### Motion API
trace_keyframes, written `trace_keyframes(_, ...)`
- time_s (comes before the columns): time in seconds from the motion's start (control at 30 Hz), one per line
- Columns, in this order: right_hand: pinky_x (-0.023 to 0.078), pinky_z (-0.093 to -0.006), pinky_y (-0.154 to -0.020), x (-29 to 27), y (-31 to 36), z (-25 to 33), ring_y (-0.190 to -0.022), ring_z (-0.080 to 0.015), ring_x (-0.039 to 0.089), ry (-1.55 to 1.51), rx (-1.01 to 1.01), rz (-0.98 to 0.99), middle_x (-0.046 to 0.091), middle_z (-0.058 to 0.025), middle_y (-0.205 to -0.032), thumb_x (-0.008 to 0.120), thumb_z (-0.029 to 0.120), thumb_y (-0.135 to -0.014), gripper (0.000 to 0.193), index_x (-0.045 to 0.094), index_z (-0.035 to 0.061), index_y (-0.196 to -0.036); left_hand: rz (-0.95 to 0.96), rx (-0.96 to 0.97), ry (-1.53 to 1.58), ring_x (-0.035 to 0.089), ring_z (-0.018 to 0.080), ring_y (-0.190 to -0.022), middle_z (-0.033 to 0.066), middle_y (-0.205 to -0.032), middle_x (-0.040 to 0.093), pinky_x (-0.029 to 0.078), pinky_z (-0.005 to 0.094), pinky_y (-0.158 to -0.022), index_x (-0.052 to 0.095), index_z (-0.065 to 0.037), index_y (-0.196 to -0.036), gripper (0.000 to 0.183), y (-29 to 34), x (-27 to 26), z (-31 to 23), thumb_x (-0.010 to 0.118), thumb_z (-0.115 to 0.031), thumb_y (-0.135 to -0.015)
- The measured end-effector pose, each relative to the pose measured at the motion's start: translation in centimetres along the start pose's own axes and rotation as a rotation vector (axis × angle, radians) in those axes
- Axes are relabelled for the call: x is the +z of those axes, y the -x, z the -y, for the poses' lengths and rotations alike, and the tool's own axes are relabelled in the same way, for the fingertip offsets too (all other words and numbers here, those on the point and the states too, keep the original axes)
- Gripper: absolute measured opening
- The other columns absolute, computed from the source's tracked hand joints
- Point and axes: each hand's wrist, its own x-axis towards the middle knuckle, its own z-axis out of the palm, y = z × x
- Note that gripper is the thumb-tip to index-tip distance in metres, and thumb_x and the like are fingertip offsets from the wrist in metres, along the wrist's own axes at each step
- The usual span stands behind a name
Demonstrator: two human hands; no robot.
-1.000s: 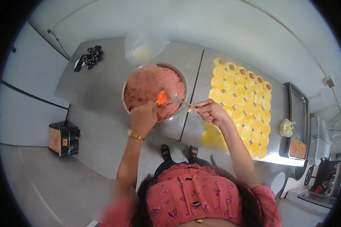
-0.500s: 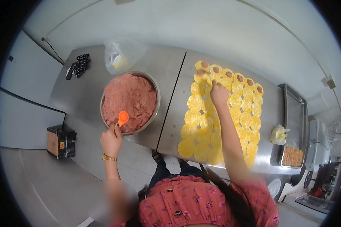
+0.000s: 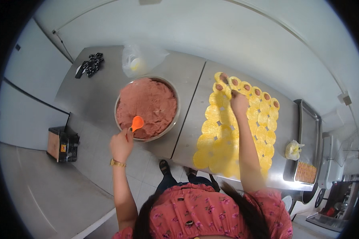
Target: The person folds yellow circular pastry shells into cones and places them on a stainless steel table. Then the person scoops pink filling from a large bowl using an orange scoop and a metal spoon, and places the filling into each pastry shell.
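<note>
My left hand (image 3: pixel 121 146) is closed around the handle of an orange spoon (image 3: pixel 137 122), its bowl over the near edge of the ground meat (image 3: pixel 147 101). The pink meat fills a large round metal bowl (image 3: pixel 177 115). On the right, my right hand (image 3: pixel 239 104) is closed above rows of round yellow wrappers (image 3: pixel 212 113). A thin, blurred shape reaches from its fingers toward the far left corner; I cannot make out what it is. Small meat portions (image 3: pixel 246 87) sit on the far row, and another meat dab (image 3: pixel 218 87) lies on the second row's left wrapper.
A clear plastic bag (image 3: pixel 133 61) lies behind the bowl, with a black patterned cloth (image 3: pixel 92 65) to its left. At the right stand a tied bag (image 3: pixel 293 150), a metal tray (image 3: pixel 309 123) and a tray of browned food (image 3: pixel 306 172). A black crate (image 3: pixel 64 145) is on the floor.
The whole view has shifted a little. My right hand stays over the far left wrappers, where a meat dab now shows clearly in the second row. My left hand still holds the spoon at the bowl.
</note>
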Motion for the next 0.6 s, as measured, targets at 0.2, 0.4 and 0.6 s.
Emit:
trace_keyframes(0.2,0.042,-0.0281,-0.052,-1.8,0.2,6.7,-0.058,-0.0132,0.055,-1.162,0.072,0.509,0.051,-0.0040,-0.058,0.055,0.007,-0.080,0.016,0.066,0.0023,-0.092,0.045,0.083,0.136,0.057,0.0399,-0.063,0.0183,-0.064,0.058,0.044,0.0482,-0.054,0.058,-0.004,-0.072,0.026,-0.6,-0.1,1.7,0.051,-0.024,-0.088)
trace_keyframes(0.4,0.048,-0.0408,-0.058,-0.8,4.4,16.5,-0.065,-0.0319,0.061,0.010,-0.627,0.321,0.063,-0.0138,-0.075,0.052,0.006,-0.076,0.017,0.062,0.0032,-0.090,0.109,0.118,0.133,0.058,0.0392,-0.063,0.0186,-0.065,0.059,0.046,0.0476,-0.056,0.059,-0.004,-0.072,0.028,-1.2,-0.1,2.3,0.050,-0.025,-0.088)
trace_keyframes(0.6,0.050,-0.0441,-0.061,-2.7,8.8,18.4,-0.069,-0.0343,0.063,0.112,-0.584,0.436,0.064,-0.0160,-0.078,0.053,0.007,-0.070,0.018,0.059,0.0048,-0.086,0.136,0.109,0.212,0.057,0.0408,-0.065,0.0206,-0.067,0.058,0.043,0.0489,-0.058,0.058,-0.002,-0.071,0.029,-1.3,-0.6,2.3,0.050,-0.024,-0.089)
